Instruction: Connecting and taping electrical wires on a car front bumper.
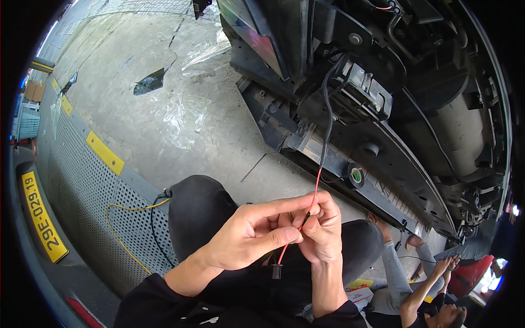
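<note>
My left hand (240, 235) and my right hand (320, 229) meet below the middle of the head view, fingers closed around a thin red wire (282, 252). A short black section (306, 217) on the wire sits between my fingertips. The wire runs up into a black sheathed cable (327, 123) from the vehicle's underside. Its lower end hangs below my hands in a small black connector (277, 271). Further up, a roll of tape with a green core (356, 175) rests on the black frame.
Black vehicle parts (424, 126) fill the upper right. A co-worker (415, 303) is at the lower right. Plastic film (180, 120) lies on the concrete floor (240, 175). A perforated metal ramp (82, 180), a yellow cable (112, 235) and a bumper with a yellow plate (44, 216) are at the left.
</note>
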A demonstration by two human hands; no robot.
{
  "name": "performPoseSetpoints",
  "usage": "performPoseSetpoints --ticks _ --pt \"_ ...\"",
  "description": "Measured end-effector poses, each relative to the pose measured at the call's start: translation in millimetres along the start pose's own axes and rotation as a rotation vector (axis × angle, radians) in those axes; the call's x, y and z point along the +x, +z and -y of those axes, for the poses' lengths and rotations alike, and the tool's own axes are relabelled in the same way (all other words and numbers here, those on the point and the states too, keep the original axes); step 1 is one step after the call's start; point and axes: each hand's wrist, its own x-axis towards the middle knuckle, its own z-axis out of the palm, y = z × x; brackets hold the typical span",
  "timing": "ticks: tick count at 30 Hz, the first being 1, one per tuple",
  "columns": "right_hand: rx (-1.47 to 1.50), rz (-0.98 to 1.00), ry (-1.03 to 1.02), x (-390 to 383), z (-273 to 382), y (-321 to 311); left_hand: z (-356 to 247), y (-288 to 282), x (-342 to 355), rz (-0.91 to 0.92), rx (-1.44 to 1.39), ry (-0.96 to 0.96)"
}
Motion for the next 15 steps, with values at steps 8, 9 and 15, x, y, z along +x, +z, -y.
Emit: performPoseSetpoints --ticks 8,9,15 --pt "-0.038 -0.042 -0.018 0.8 -11.9 1.2 0.4 -2.5 0.1 -0.024 -0.046 -0.009" --pt "-0.037 -0.042 -0.017 1.6 -11.2 3.1 0.4 -2.0 0.3 -0.052 -0.057 -0.035" --pt "-0.625 -0.58 -0.133 -4.1 4.5 26.9 -1.8 1.5 -0.7 -0.161 0.103 0.005"
